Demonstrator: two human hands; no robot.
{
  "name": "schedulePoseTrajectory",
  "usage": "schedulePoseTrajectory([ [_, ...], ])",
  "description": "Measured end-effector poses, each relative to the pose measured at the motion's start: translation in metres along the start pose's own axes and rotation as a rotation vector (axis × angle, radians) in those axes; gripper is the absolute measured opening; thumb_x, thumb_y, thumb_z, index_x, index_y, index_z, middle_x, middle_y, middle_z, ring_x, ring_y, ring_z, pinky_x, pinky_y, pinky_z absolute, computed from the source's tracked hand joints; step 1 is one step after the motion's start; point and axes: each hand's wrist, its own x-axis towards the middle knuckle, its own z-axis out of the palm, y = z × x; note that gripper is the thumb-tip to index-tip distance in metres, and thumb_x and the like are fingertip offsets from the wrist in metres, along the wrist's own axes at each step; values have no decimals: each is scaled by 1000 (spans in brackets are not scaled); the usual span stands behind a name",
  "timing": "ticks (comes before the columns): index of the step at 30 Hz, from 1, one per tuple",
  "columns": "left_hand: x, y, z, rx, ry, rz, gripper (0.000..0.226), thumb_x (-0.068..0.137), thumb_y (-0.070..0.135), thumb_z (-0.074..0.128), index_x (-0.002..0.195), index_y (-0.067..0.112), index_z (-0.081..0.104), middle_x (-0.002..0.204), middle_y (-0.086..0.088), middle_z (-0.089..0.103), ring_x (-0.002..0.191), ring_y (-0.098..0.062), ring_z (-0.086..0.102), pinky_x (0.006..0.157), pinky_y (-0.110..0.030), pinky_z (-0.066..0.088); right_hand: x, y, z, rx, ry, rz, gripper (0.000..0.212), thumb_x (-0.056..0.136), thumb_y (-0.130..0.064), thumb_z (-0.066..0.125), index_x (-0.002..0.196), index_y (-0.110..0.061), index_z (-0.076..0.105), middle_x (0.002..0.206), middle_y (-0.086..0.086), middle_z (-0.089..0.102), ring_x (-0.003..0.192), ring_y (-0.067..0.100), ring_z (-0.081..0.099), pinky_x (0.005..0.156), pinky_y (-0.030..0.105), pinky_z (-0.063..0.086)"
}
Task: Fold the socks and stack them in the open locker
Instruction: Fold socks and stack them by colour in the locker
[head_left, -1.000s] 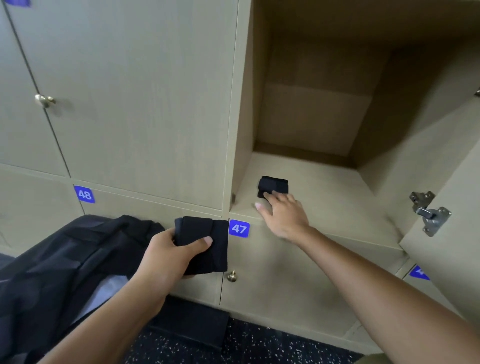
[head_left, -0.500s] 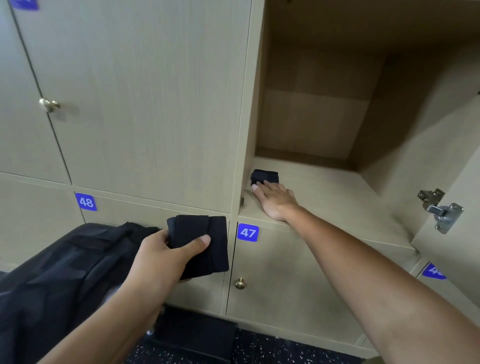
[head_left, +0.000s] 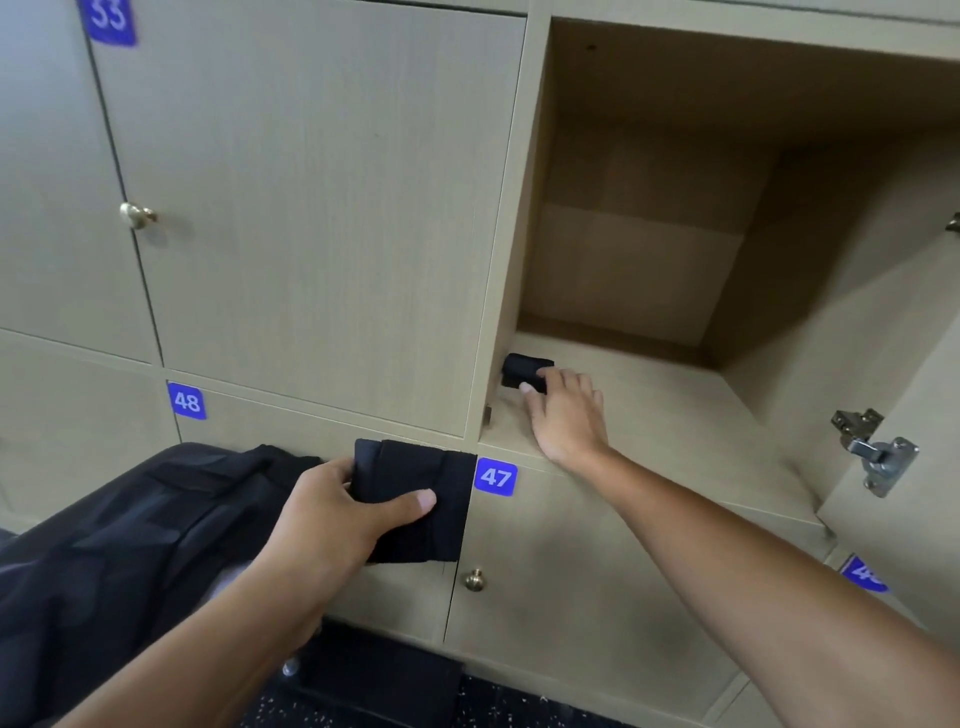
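A small folded black sock (head_left: 522, 370) lies on the open locker's floor (head_left: 675, 431), tight against the left wall. My right hand (head_left: 569, 415) lies flat on that floor with straight fingers touching the sock's near side. My left hand (head_left: 337, 514) grips a larger folded black sock (head_left: 415, 499) in front of the closed locker doors, thumb on top, just left of the blue label 47.
The open locker's door (head_left: 898, 467) swings out at the right, with a metal hinge (head_left: 872, 447). A black bag or garment (head_left: 119, 551) lies at lower left. Closed doors with brass knobs (head_left: 136, 214) fill the left and bottom. Dark speckled floor below.
My right hand has pushed the small sock leftward across the locker floor to the left wall. My left hand keeps holding the folded sock in about the same place.
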Motion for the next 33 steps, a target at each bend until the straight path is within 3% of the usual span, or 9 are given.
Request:
schedulePoseTrajectory([
  [4, -2, 2, 2, -42, -14, 3, 35, 73, 22, 90, 103, 17, 74, 85, 6, 80, 80, -10, 76, 74, -26, 58, -34, -13, -19, 322, 16, 44, 29, 104, -37, 47, 117, -18, 64, 117, 1, 62, 109, 19, 54, 93, 34, 43],
  [9, -3, 2, 3, -78, 4, 0, 37, 76, 24, 89, 107, 14, 73, 97, -1, 79, 92, -18, 76, 89, -38, 60, -92, -60, -61, 840, -338, 232, 41, 106, -41, 44, 93, -11, 70, 82, 0, 74, 66, 9, 63, 64, 21, 46],
  [13, -5, 4, 7, -146, 23, -25, 31, 83, 27, 84, 109, 16, 71, 100, -2, 77, 93, -18, 74, 86, -38, 62, -123, -83, -87, 1130, -687, 206, 45, 105, -48, 45, 119, -13, 70, 100, 8, 74, 86, 21, 69, 74, 31, 53],
  [16, -7, 7, 10, -196, 11, -41, 28, 88, 29, 80, 111, 16, 72, 101, -1, 78, 92, -18, 75, 85, -37, 62, -138, -88, -95, 1244, -783, 185, 26, 102, -28, 58, 124, -17, 67, 120, 10, 73, 110, 25, 70, 88, 37, 58],
  [20, -6, 12, 15, -166, 34, -19, 27, 88, 33, 79, 105, 13, 70, 99, -3, 77, 90, -20, 74, 83, -39, 61, -139, -76, -93, 1242, -651, 240, 23, 99, -19, 63, 122, -14, 65, 117, 8, 74, 101, 17, 70, 80, 29, 55],
  [23, -4, 15, 21, -180, 31, -16, 24, 90, 31, 77, 90, 13, 62, 89, -6, 73, 74, -21, 67, 67, -35, 53, -128, -64, -91, 1261, -506, 318, 31, 98, -22, 65, 126, -9, 62, 113, 7, 75, 98, 19, 69, 84, 36, 55],
  [25, -3, 14, 27, -113, 32, -6, 24, 90, 33, 76, 86, 16, 60, 88, -4, 75, 78, -23, 72, 71, -38, 54, -116, -56, -88, 1268, -382, 380, 30, 97, -22, 68, 124, -11, 62, 112, 6, 76, 103, 22, 71, 89, 40, 57],
  [28, -3, 12, 33, 8, 17, 21, 21, 91, 34, 73, 82, 19, 61, 89, -4, 77, 84, -22, 75, 76, -38, 57, -98, -43, -87, 1251, -206, 429, 16, 95, -17, 70, 111, -16, 65, 104, 2, 75, 91, 16, 71, 75, 28, 58],
  [33, -5, 10, 40, 181, -15, 92, 16, 94, 30, 68, 83, 20, 61, 85, 1, 77, 82, -22, 74, 57, -24, 43, -75, -3, -81, 1067, -46, 470, 20, 92, -18, 74, 110, -13, 66, 96, 1, 72, 80, 11, 68, 65, 20, 54],
])
